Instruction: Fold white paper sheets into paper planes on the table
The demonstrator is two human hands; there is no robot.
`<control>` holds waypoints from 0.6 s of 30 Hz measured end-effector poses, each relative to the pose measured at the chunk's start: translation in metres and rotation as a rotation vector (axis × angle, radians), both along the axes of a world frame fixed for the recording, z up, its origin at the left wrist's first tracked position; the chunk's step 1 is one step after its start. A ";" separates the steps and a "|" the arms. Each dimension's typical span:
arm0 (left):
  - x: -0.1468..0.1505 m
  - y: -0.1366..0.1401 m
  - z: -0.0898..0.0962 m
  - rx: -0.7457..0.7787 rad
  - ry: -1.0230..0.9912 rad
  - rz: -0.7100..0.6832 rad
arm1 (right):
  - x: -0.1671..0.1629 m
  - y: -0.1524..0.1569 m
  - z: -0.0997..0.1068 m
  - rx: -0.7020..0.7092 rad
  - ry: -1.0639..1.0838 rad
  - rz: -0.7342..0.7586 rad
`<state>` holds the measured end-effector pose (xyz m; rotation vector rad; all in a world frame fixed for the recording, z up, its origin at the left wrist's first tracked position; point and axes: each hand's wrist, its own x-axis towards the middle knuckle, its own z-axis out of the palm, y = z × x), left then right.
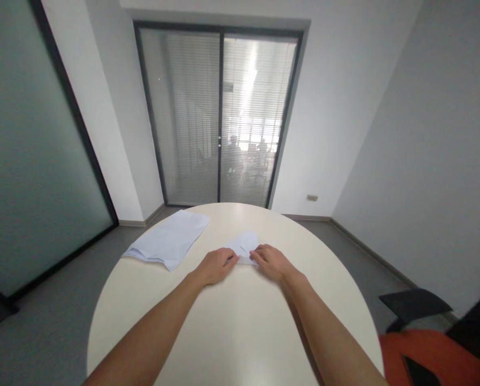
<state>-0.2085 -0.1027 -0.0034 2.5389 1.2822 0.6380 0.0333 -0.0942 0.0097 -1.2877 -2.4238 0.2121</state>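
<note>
Between my hands a small folded sheet of white paper (245, 241) lies on the round table, its far part coming to a blunt point and its near edge running straight. My left hand (218, 265) is closed at the near left corner, thumb and fingers pinching the paper's edge. At the near right corner my right hand (272, 261) is closed too, its thumb and fingertips on the paper. Parts of the folds are hidden under the fingers. Farther left lies a loose stack of white paper sheets (171, 236), apart from both hands.
The round cream table (232, 332) carries both papers. An orange chair seat (428, 354) with a black armrest (414, 303) stands at the right, close to the table's edge. Beyond the table is a glazed door with blinds (219, 118); a frosted glass panel (35, 161) stands left.
</note>
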 end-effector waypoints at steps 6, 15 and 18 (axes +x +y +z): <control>0.003 0.003 -0.003 0.016 0.032 0.112 | -0.002 -0.003 0.005 -0.013 -0.019 0.026; 0.004 0.007 -0.007 0.039 0.053 0.183 | -0.003 0.001 -0.001 0.018 -0.021 0.029; 0.003 0.008 -0.011 0.045 0.029 0.182 | -0.002 0.002 -0.005 0.005 0.032 0.018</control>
